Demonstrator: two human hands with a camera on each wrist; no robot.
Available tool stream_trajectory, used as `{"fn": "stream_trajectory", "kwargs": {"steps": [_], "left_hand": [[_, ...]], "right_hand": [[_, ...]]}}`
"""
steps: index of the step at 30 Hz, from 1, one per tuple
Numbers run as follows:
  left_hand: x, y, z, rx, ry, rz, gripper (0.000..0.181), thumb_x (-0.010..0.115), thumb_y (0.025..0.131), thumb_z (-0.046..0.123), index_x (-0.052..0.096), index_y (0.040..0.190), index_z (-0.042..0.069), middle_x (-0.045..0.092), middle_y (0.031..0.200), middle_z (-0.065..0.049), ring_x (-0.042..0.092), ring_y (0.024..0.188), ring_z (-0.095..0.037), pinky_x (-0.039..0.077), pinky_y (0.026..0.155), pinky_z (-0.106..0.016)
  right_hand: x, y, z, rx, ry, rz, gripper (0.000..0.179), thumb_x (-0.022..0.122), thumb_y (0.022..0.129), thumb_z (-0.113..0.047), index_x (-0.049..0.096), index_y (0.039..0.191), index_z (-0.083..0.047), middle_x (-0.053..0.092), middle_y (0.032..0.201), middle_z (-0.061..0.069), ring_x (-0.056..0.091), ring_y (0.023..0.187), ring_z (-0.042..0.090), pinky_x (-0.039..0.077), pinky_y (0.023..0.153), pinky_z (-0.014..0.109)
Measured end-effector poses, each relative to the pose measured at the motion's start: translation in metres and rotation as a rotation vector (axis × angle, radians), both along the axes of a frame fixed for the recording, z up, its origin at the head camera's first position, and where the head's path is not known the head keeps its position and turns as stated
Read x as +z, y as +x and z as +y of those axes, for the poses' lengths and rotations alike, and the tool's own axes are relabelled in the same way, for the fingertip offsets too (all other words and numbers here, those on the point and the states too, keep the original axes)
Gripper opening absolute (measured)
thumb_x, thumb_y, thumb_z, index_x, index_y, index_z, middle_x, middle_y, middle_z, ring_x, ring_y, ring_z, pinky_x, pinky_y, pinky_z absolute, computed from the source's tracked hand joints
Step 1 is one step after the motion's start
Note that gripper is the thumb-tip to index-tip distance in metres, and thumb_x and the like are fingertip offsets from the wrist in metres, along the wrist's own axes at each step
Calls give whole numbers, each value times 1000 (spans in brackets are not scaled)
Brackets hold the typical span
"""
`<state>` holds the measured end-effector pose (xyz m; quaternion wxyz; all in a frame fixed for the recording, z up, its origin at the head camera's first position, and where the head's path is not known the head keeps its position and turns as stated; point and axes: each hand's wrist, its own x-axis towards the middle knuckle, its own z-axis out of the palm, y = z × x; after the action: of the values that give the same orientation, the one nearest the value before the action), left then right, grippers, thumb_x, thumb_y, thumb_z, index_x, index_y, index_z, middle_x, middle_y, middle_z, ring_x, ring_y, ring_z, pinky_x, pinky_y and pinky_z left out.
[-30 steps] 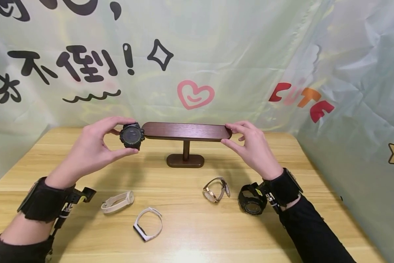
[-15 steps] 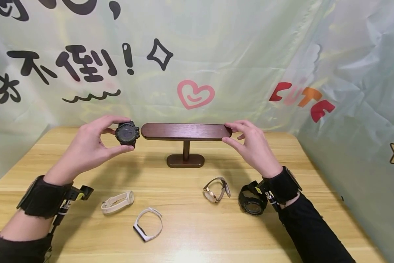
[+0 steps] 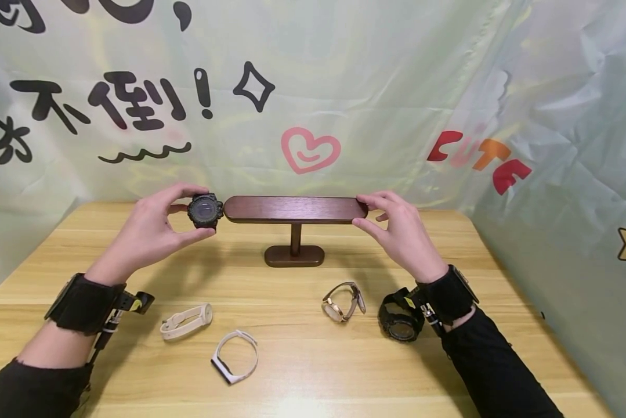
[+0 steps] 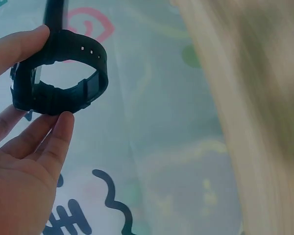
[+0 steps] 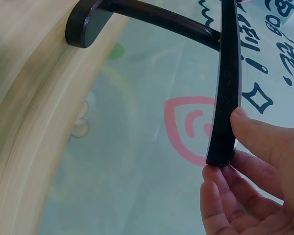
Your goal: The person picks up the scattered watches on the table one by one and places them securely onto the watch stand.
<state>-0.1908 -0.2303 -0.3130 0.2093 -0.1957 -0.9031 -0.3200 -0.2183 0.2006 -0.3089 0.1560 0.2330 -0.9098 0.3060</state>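
Note:
My left hand [image 3: 156, 223] pinches a black digital watch [image 3: 205, 211] between thumb and fingers, its face toward me, at the left end of a dark wooden display stand [image 3: 292, 209]. In the left wrist view the watch's strap [image 4: 100, 66] forms a closed loop, with the stand's bar [image 4: 56, 14] right behind it. Whether the watch is around the bar's tip or only beside it, I cannot tell. At the bar's other end my right hand [image 3: 398, 229] grips the tip, thumb in front and fingers behind, as the right wrist view shows on the bar [image 5: 227, 88].
On the wooden table [image 3: 292, 395] lie a beige band [image 3: 187, 322], a white fitness band [image 3: 235, 357], a gold-cased watch [image 3: 344, 303] and another black watch [image 3: 400, 316], partly under the right wrist's camera mount. A printed cloth [image 3: 386, 87] hangs behind the table.
The black watch in my left hand shifted left, away from the bar's end, then came slightly back right toward it. My right hand keeps its hold on the bar.

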Motion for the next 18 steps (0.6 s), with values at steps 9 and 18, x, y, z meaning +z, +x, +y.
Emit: {"fn": "stream_trajectory", "kwargs": {"steps": [9,18], "left_hand": [[0,-6,4,-8,24,-8,67,97,80,15,65,138,12,72,136,-7,67,128,-28,58,105,-45],[5,-9,12,-45,44,-42,66,97,80,17,66,139,14,72,137,-9,65,129,-30,58,108,-53]], "right_hand": [[0,0,1,-4,2,0,48,76,102,-23,66,145,-6,65,141,15,65,124,34,59,100,49],[0,0,0,-3,6,-1,48,77,102,-23,66,146,-6,65,141,15,65,122,34,59,100,50]]}}
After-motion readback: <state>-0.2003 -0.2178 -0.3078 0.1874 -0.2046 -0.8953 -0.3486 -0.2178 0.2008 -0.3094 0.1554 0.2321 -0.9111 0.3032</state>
